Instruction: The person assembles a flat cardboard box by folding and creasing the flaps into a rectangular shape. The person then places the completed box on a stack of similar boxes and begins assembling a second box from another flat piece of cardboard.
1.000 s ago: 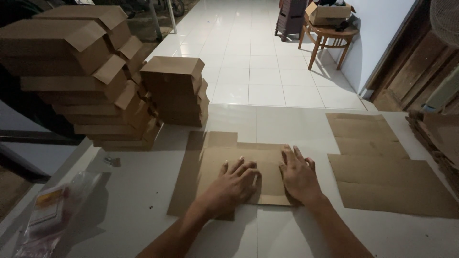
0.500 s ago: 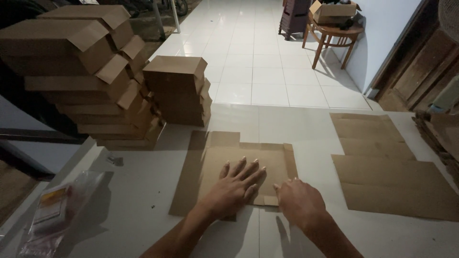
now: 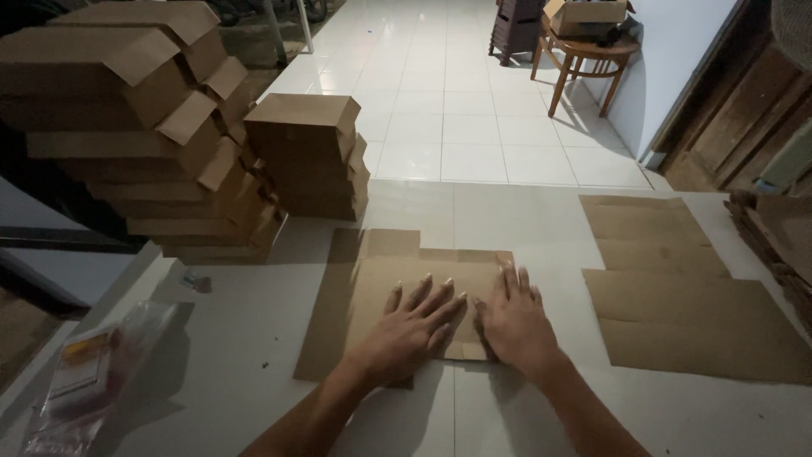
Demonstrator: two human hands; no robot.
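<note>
Cardboard lies flat on the white table (image 3: 254, 338) in the head view: a brown folded sheet (image 3: 372, 296) with both palms pressed on it. Left hand (image 3: 410, 326) rests open, fingers spread, grasping nothing; right hand (image 3: 512, 317) lies flat just beside it, fingers straight, also holding nothing. Unfolded brown blanks (image 3: 677, 288) sit near, to the right, apart from the pressed sheet. Stacks of made-up brown boxes (image 3: 169, 135) stand at the table's far left. A clear plastic packet (image 3: 89, 372) with an orange label lies at the near left edge. A round wooden stool (image 3: 592, 59) carries another carton on the tiled floor beyond.
</note>
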